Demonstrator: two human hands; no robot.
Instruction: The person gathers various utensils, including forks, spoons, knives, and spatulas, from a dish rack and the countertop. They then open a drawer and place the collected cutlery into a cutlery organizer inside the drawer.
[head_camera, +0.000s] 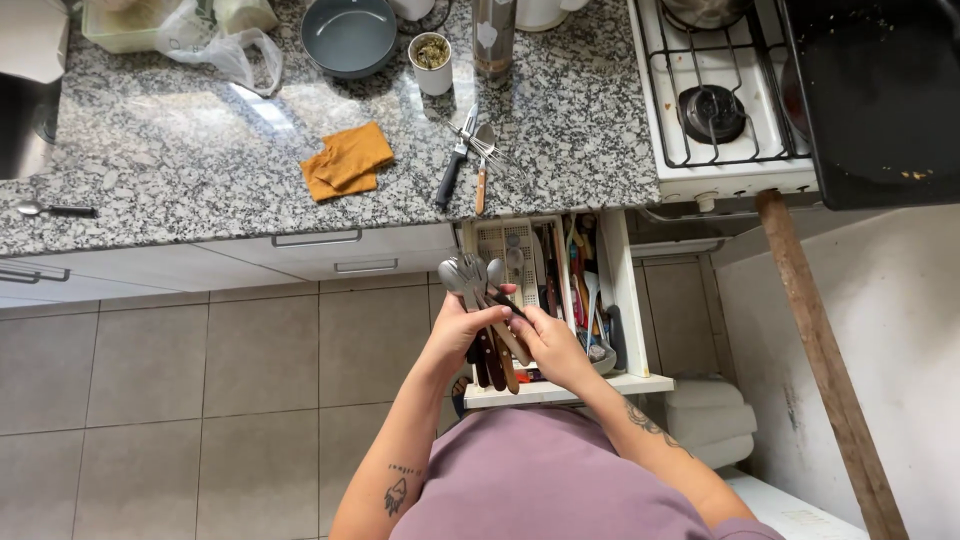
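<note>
Our left hand (455, 335) closes its fingers around a bundle of wooden-handled cutlery (482, 315); our right hand (548, 345) pinches one piece. Both hover over the open drawer (545, 390); a knife, spoon and whisk (472, 160) remain on the counter (200, 150).

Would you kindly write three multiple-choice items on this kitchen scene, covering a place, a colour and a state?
1. Where does the folded cloth lie?
A. on the counter
B. in the drawer
C. on the floor

2. What colour is that cloth?
A. blue
B. orange
C. white

3. How is the cutlery drawer?
A. shut
B. taken out
C. pulled open

Answers:
1 A, the cloth rests on the granite counter.
2 B, it is plainly orange.
3 C, the drawer stands open below the left hand and right hand, which hold a bundle of cutlery.
</note>
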